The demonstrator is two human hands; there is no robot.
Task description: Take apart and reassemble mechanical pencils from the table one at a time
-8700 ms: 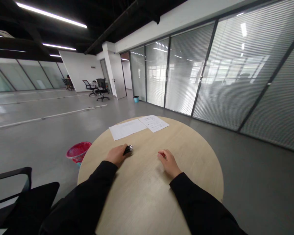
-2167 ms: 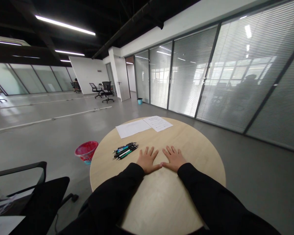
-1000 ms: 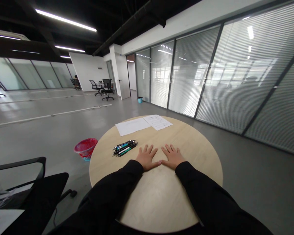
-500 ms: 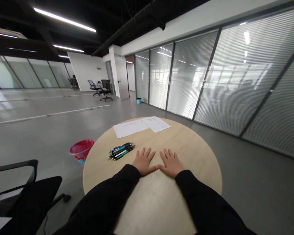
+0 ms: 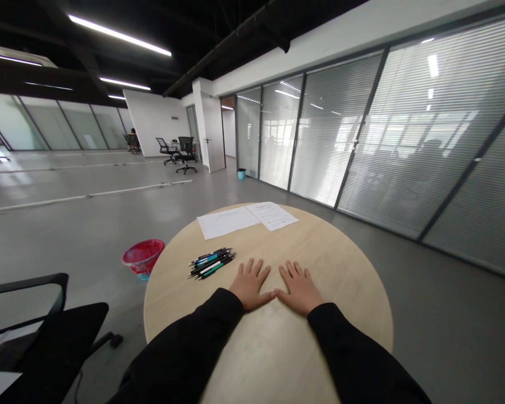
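Note:
My left hand point(image 5: 251, 285) lies flat on the round wooden table point(image 5: 336, 252), palm down with fingers spread. Beside it, my right hand point(image 5: 299, 288) rests the same way, and the two thumb tips meet or nearly meet. Neither hand holds anything. A pile of several pens point(image 5: 211, 263), black with blue, white and green parts, lies just left of my left hand. Beyond the hands, near the far edge, are a blank-looking white sheet point(image 5: 227, 222) and a printed sheet point(image 5: 272, 216), side by side.
A red basket point(image 5: 143, 256) stands on the floor left of the table. At the lower left is a black office chair point(image 5: 63, 342). Farther off are more black chairs point(image 5: 186, 152), a small blue bin point(image 5: 241, 174) and a glass partition with blinds point(image 5: 328, 134).
The view has shifted slightly, so the table and its contents appear a little further right and lower. Both hands stay flat beside the pens.

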